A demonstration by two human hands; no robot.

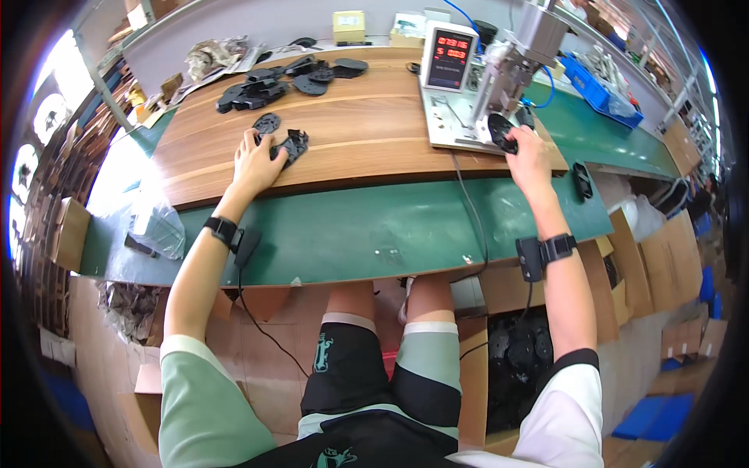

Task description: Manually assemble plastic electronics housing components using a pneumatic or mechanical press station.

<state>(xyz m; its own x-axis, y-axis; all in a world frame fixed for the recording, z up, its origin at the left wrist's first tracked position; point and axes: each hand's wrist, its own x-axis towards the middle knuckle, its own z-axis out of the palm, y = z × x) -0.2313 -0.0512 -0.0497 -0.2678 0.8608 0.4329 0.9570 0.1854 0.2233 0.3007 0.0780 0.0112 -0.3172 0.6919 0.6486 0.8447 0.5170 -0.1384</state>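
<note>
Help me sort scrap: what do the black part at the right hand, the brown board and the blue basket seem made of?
Black part: probably plastic, smooth with a slight sheen; coated metal is possible. Brown board: wood or printed laminate, satin, judging by its streaky grain. Blue basket: likely moulded plastic, from its even colour.

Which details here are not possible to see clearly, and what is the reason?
All in the head view:
- Black piece at the left hand: gripped or only touched; the hand covers the contact.
- Round black part: part of its edge, behind the right hand.
- Press: its top, cut off by the upper edge.
- Pile: exact count; pieces overlap.
</note>
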